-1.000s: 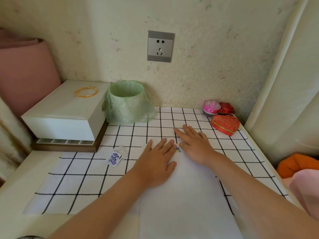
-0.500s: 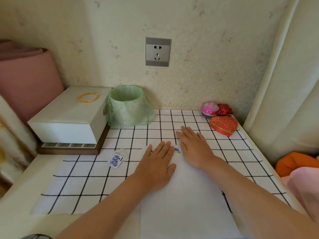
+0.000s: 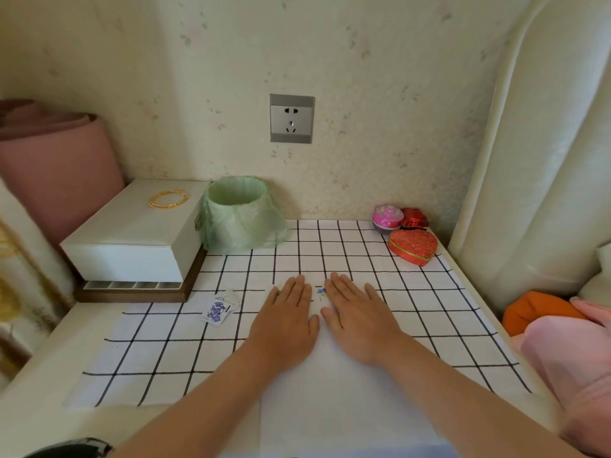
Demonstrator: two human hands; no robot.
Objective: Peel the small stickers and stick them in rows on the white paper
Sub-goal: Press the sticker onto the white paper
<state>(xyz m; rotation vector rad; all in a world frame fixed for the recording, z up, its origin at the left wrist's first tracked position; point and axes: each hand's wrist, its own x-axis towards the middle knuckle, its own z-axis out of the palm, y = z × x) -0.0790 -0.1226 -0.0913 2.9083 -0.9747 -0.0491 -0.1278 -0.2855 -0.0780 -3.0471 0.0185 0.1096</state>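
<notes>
The desk (image 3: pixel 39 368) carries a checked cloth (image 3: pixel 413 292). On it the white paper (image 3: pixel 330 408) lies with its long axis from 12 to 6 o'clock. The left hand (image 3: pixel 286 325) and right hand (image 3: pixel 358 320) press flat on its far end, each grip wide and holding nothing. The sticker sheet (image 3: pixel 217 308) lies at 9 o'clock of the left hand, near but apart, long axis 1 to 7 o'clock, so the left hand is the nearer. One small sticker (image 3: pixel 320 292) sits on the paper between the two hands.

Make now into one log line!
left hand: flat on white paper | right hand: same | small sticker: between hands | sticker packet: untouched
</notes>
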